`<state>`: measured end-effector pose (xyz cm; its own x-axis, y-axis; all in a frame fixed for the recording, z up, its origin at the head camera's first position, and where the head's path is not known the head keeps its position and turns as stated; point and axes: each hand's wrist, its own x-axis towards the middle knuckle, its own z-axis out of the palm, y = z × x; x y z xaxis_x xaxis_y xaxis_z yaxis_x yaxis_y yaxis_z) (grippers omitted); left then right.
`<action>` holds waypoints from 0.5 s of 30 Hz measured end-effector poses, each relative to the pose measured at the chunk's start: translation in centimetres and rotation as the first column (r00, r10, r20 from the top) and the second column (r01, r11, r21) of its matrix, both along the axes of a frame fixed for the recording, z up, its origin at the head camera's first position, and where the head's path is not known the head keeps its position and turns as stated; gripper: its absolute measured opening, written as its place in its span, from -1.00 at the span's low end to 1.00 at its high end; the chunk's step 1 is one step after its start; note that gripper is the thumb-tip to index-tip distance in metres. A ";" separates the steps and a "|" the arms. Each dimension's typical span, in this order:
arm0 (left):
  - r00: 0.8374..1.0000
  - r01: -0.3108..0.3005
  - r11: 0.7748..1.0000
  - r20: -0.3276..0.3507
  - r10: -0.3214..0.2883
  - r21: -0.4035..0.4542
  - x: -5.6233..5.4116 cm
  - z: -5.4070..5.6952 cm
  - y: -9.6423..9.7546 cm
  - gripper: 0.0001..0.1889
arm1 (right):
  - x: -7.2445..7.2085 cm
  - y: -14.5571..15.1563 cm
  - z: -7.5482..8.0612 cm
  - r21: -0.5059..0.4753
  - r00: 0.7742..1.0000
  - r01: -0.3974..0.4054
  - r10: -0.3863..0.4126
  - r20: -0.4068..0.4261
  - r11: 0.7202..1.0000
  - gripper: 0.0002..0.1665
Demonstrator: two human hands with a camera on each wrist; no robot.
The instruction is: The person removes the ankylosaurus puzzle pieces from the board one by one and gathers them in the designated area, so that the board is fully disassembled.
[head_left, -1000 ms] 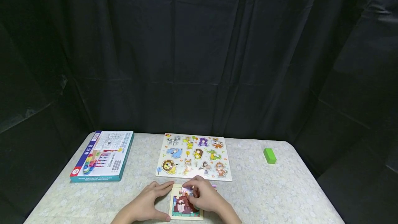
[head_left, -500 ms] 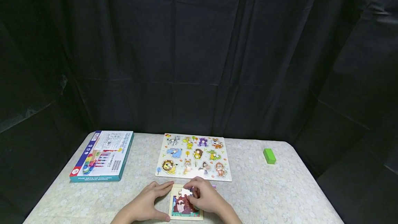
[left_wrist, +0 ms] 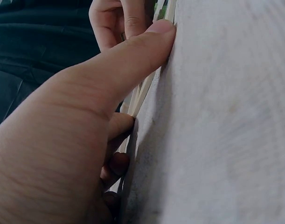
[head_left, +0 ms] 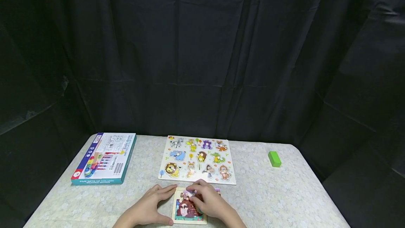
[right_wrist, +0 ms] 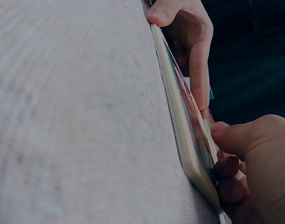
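A small wooden jigsaw puzzle [head_left: 187, 209] with a brown animal picture lies in its pale frame at the table's near edge. My left hand [head_left: 152, 206] is spread along the frame's left side, the index fingertip by the far corner and the thumb [left_wrist: 147, 44] against the near corner. Over the upper right of the puzzle, my right hand [head_left: 207, 200] pinches a pink-purple puzzle piece [head_left: 188, 194] between thumb and fingers. The right thumb [right_wrist: 231, 135] sits close over the puzzle in the right wrist view. The right hand hides that part of the puzzle.
Just beyond the puzzle lies a white animal peg board [head_left: 196, 166]. At the left is a flat toy box [head_left: 102, 159] with teal sides. A green block [head_left: 274, 159] stands at the right. A purple item [head_left: 218, 189] peeks out behind the right hand. Black curtain [head_left: 202, 55] surrounds the table.
The piece in the right hand flashed white with glare half a second ago and now shows its pink-purple print again. The right fingers have shifted slightly; the left hand stays in place.
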<state>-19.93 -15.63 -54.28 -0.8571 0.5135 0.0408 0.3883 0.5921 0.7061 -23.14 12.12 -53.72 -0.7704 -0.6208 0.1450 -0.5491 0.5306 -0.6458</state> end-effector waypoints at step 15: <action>1.000 -0.005 1.000 -0.008 0.005 -0.007 0.1 -0.1 0.0 0.10 | 0.0 1.3 1.7 -0.113 0.995 0.097 -0.099 -0.015 0.989 -0.70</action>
